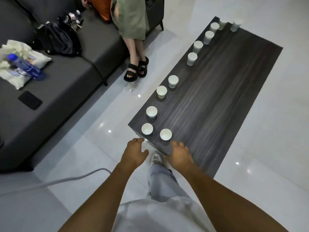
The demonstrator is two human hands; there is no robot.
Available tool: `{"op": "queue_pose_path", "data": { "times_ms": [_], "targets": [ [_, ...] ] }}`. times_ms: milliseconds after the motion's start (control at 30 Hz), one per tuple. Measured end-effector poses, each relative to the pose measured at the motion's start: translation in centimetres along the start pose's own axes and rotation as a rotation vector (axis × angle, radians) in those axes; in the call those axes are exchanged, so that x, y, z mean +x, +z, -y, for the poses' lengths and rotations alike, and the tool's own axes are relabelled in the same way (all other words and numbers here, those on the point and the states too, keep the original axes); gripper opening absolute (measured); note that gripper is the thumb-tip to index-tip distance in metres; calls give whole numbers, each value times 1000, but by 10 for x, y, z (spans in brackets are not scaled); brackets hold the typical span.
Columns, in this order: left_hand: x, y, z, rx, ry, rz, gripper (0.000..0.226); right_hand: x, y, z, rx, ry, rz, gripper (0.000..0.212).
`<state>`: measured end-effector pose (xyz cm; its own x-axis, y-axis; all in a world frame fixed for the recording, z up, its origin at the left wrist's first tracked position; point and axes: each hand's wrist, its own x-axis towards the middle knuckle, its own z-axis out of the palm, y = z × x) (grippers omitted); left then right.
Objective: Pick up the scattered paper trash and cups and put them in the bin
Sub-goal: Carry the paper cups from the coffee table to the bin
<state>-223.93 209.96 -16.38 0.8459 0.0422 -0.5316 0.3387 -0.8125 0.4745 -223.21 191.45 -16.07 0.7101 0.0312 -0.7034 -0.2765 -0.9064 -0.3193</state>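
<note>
Eleven paper cups (pixel 165 134) stand upright along the table's (pixel 225 97) left edge. Both hands, left hand (pixel 135 152) and right hand (pixel 179 154), reach with loose, empty fingers toward the nearest, likely to grab two together.

Cups (pixel 151 112) in a row along table's (pixel 217 101) left edge, sofa (pixel 66 77) further left.

The table (pixel 217 101) is dark grey-brown with a fine streaked wood grain. The cups (pixel 165 134) along its edge are white, some with pale blue or green sides. The floor (pixel 267 148) is glossy pale grey. The sofa (pixel 70 91) is charcoal and carries a black bag (pixel 58 39), a cream cloth (pixel 21 64), a blue bottle (pixel 23 65) and an orange cushion (pixel 102 7).
</note>
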Motion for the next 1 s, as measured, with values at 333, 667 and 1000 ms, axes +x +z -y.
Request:
{"op": "queue_pose_path", "data": {
  "times_ms": [333, 667, 1000],
  "targets": [
    [112, 0, 2, 124, 23, 83, 58, 104, -10, 14, 89, 83, 9, 65],
    [213, 77, 42, 381, 139, 175, 75, 204, 63, -1, 79, 126, -31, 78],
    [229, 103, 75, 546, 375, 223, 60, 206, 108, -14, 185, 159, -96, 65]
  ]
}}
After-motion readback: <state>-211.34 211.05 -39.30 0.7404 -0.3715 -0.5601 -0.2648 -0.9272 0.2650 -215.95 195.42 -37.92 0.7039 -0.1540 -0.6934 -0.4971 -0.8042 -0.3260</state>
